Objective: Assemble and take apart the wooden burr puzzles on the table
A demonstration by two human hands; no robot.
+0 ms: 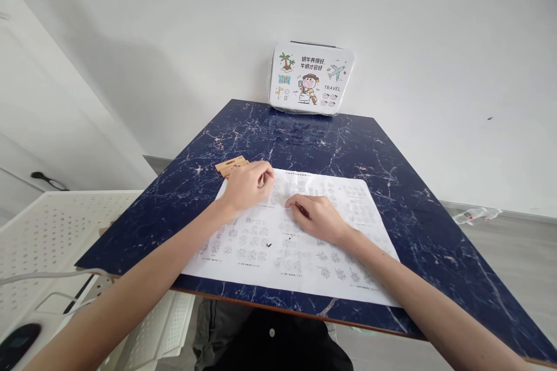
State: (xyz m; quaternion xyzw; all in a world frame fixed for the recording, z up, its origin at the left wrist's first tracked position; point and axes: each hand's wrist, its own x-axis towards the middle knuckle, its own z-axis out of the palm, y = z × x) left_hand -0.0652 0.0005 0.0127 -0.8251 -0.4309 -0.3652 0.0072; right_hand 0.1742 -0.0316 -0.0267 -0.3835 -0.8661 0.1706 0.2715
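Note:
A large white sheet printed with rows of small grey diagrams [300, 261] lies flat on a dark blue marbled table [413, 203]. My left hand [248, 185] rests on the sheet's upper left part with its fingers curled together; whatever they hold is hidden. My right hand [317, 217] lies on the sheet's middle, fingers bent and pinched close near its fingertips, with nothing clearly visible in them. Some thin wooden pieces [231, 166] lie on the table just behind my left hand, partly covered by it.
A white case with cartoon travel pictures [310, 78] leans against the wall at the table's far edge. A white perforated rack [47, 232] and a white cable [47, 274] stand at the left. Clear plastic wrapping [474, 215] lies on the floor at the right.

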